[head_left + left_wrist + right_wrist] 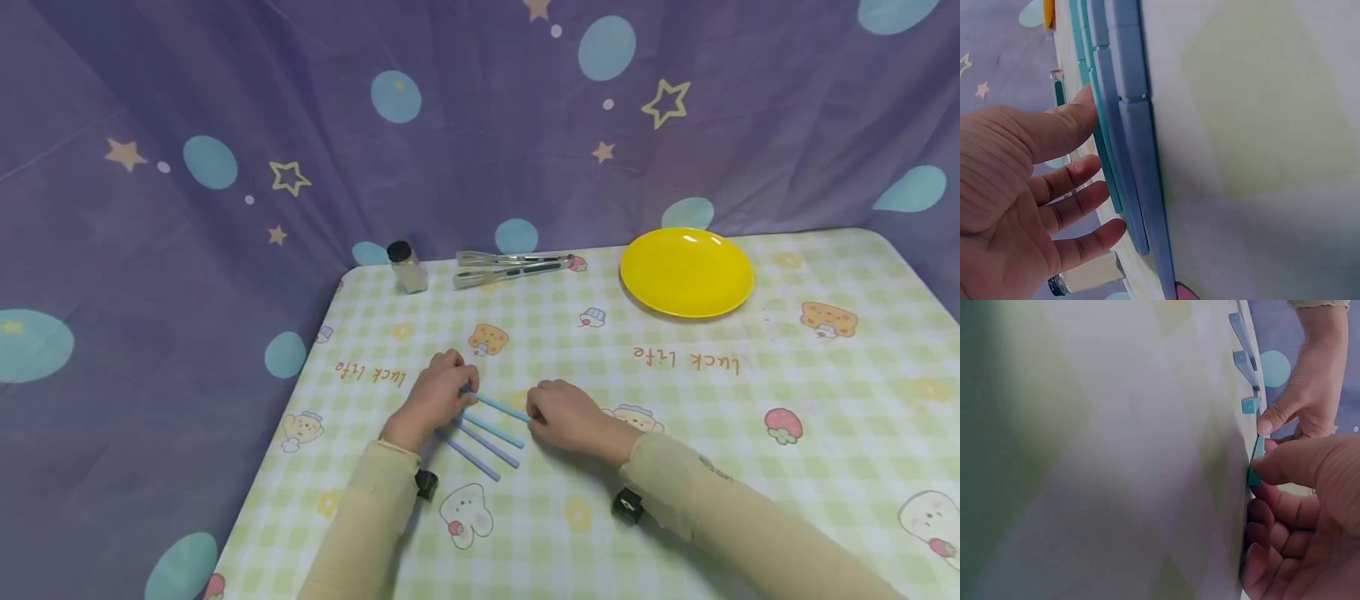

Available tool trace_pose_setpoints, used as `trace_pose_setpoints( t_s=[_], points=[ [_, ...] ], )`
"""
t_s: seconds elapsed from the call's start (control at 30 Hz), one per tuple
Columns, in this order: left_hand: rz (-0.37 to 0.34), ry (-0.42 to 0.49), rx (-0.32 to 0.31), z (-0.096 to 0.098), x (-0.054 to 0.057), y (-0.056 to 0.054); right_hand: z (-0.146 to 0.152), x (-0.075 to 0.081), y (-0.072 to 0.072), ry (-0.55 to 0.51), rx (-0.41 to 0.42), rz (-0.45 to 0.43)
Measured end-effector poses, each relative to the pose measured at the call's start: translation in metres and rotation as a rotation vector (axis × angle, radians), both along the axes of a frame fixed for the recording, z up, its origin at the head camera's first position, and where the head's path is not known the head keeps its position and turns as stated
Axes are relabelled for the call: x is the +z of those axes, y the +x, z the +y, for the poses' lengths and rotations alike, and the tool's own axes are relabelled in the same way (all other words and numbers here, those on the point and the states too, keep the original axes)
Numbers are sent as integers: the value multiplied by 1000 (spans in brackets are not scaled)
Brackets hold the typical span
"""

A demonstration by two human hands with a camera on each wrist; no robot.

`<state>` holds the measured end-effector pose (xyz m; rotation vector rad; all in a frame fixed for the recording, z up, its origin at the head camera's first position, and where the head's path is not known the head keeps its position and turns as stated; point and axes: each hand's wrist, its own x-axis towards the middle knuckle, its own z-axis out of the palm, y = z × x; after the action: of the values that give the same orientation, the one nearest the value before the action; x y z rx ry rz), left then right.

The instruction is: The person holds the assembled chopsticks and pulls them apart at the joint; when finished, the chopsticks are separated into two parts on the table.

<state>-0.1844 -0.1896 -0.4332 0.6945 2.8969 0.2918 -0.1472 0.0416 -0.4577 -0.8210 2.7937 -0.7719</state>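
Note:
Several slim chopsticks lie side by side on the table, two teal and two lavender-blue. My right hand (566, 415) pinches the right end of the farthest teal chopstick (504, 407) between thumb and finger. At that chopstick's other end, my left hand (435, 393) holds it with thumb and curled fingertips. Nearer me are the second teal chopstick (497, 431), a lavender-blue chopstick (491, 445) and another lavender-blue chopstick (472, 457), their left ends partly hidden by the left hand. In the right wrist view, the pinched teal end (1254, 477) looks square.
A yellow plate (687, 273) stands at the back right. Tongs (513, 271) lie along the back edge, beside a black-capped jar (408, 268). A checked cloth (825, 467) covers the table, and a purple curtain (480, 150) hangs behind it.

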Motion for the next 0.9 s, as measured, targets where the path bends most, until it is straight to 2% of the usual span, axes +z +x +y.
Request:
trace_pose_setpoints(
  t_s=[0.2,0.37,0.63,0.73,0.9],
  points=[
    [40,-20,-34,2,1,0,0,3,0,-33,-78,-23],
    [54,17,-48,5,-2,0,8,5,-2,-98,-150,-35],
    [4,155,-15,16,0,9,35,8,0,-178,-137,-59],
    [-24,219,-31,22,3,10,48,11,2,-209,-146,-47],
    [-120,358,-93,35,5,12,67,16,7,-244,-179,-20]
  ],
)
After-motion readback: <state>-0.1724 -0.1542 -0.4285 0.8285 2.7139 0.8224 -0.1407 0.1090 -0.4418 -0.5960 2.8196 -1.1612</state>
